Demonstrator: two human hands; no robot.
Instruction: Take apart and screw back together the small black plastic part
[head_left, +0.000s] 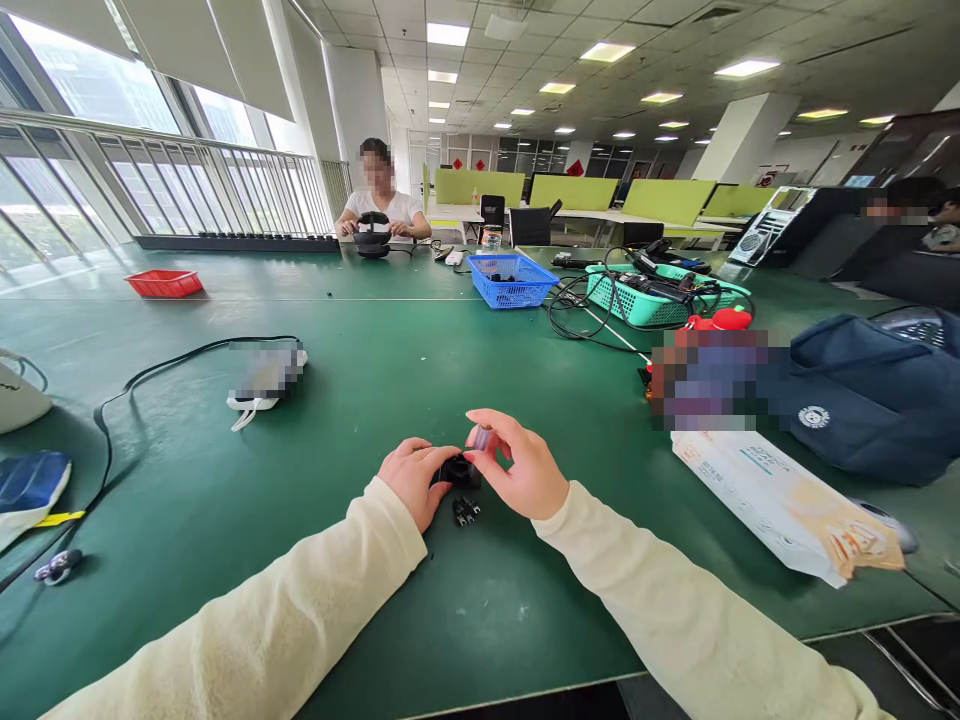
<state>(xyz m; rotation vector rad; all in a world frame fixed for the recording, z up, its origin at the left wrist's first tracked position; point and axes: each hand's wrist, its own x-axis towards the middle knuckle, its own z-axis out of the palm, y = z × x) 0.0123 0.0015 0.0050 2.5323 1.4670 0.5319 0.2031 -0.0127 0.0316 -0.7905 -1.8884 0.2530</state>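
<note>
My left hand (411,476) is closed around the left side of a small black part (459,470) on the green table. In my right hand (523,468), thumb and forefinger pinch a small clear, purplish cylinder (482,437), just above the right end of the black part. Whether the cylinder touches the part cannot be made out. Several tiny black pieces with pale, metallic-looking ends (466,511) lie in a cluster just below my hands. The fingers hide much of the black part.
A blue basket (514,292) and a teal basket (637,312) with cables stand farther back. A red tray (164,284) sits far left, a corded white device (268,376) nearer. On the right lie a wipes pack (780,505) and navy bag (874,395). A person (381,200) sits opposite.
</note>
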